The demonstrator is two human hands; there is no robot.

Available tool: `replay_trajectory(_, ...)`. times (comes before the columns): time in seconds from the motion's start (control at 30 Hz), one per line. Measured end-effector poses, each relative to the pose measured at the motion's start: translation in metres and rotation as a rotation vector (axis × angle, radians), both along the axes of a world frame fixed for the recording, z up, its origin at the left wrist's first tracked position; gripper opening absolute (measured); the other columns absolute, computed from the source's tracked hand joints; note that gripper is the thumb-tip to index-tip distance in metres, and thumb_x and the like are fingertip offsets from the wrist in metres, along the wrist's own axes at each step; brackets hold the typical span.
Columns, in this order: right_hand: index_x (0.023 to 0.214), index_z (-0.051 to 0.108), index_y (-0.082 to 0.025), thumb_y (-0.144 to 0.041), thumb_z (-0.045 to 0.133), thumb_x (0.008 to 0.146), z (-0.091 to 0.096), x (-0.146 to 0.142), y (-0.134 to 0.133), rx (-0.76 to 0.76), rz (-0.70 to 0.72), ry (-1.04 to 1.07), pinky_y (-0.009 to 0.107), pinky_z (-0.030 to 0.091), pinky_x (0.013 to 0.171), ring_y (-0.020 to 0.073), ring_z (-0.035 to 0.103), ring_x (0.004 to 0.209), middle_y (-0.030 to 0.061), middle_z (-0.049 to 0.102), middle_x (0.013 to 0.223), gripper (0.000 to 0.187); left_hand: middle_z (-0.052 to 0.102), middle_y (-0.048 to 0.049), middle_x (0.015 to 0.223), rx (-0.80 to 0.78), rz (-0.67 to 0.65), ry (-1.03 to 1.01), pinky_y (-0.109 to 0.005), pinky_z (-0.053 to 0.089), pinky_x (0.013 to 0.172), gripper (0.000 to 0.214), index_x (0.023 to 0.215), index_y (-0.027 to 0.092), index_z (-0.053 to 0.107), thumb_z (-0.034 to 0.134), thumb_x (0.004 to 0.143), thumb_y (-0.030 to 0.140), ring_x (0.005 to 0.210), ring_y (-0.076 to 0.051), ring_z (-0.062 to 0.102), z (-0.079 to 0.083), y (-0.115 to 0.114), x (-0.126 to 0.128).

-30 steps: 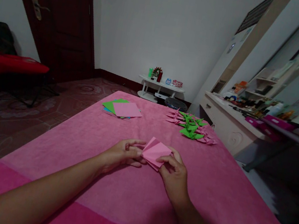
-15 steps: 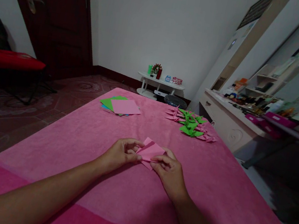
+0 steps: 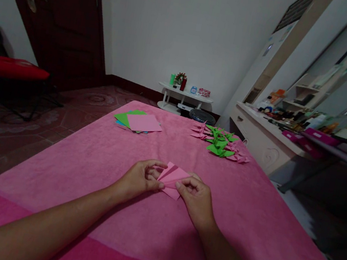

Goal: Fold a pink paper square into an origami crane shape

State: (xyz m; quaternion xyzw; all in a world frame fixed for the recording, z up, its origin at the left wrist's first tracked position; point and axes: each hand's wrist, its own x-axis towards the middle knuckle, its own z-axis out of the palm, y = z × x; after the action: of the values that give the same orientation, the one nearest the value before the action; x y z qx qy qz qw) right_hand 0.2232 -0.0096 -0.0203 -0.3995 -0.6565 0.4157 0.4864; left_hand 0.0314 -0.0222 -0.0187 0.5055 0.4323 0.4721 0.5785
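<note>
left hand (image 3: pixel 140 178) pinches folded pink paper (image 3: pixel 172 177) at its left, right hand (image 3: pixel 197 199) at its right; each grip closed thumb-to-fingers, presumably steadying the crease. paper is just above pink cloth (image 3: pixel 142 236); sheet stack (image 3: pixel 144 123) beyond, probably for room.

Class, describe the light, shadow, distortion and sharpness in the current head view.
All head view: dim light; a soft shadow on the pink cloth cover; the dark red-brown panelled door leans, as through a wide lens; creases show in the pink folded paper, while small bottles at right look soft.
</note>
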Motion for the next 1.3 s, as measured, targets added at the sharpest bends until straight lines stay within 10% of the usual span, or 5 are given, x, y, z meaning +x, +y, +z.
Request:
replay_trajectory(0.47, 0.103, 0.048, -0.02, -0.015, 0.073, 0.064, 0.005, -0.007, -0.006, -0.248, 0.029, 0.235, 0.024, 0.051, 0.061, 0.0156, 0.067, 0.072, 0.0022, 0.07, 0.088, 0.047, 0.057, 0.0049, 0.061, -0.019, 0.118, -0.132, -0.024, 0.049, 0.054, 0.076, 0.124, 0.009, 0.042, 0.079, 0.059, 0.023, 0.05, -0.011, 0.057, 0.007, -0.002, 0.006)
replay_trajectory(1.0, 0.098, 0.049, -0.019, -0.027, 0.078, 0.061, 0.007, -0.013, -0.012, -0.425, 0.091, 0.256, 0.025, 0.054, 0.05, 0.0179, 0.067, 0.066, 0.0042, 0.071, 0.083, 0.048, 0.057, 0.0052, 0.056, -0.084, 0.173, -0.139, -0.023, 0.045, 0.052, 0.068, 0.111, 0.012, 0.05, 0.084, 0.054, 0.03, 0.047, -0.01, 0.054, 0.008, -0.002, 0.005)
replay_trajectory(1.17, 0.099, 0.052, -0.017, -0.036, 0.079, 0.062, 0.017, -0.01, -0.012, -0.512, 0.258, 0.163, 0.025, 0.052, 0.052, 0.0155, 0.065, 0.06, 0.002, 0.068, 0.074, 0.05, 0.057, 0.0046, 0.057, 0.01, 0.06, 0.086, -0.018, 0.037, 0.046, 0.058, 0.106, 0.012, 0.049, 0.079, 0.059, 0.027, 0.045, -0.008, 0.049, 0.01, 0.013, -0.014)
replay_trajectory(1.3, 0.09, 0.059, -0.014, -0.053, 0.062, 0.075, 0.02, -0.006, -0.006, -0.583, 0.29, 0.12, 0.022, 0.05, 0.052, 0.0122, 0.063, 0.059, 0.0021, 0.064, 0.071, 0.042, 0.055, 0.0046, 0.057, 0.034, -0.304, 0.239, -0.017, 0.031, 0.044, 0.054, 0.109, 0.012, 0.053, 0.076, 0.062, 0.023, 0.044, -0.006, 0.045, 0.017, 0.021, -0.031)
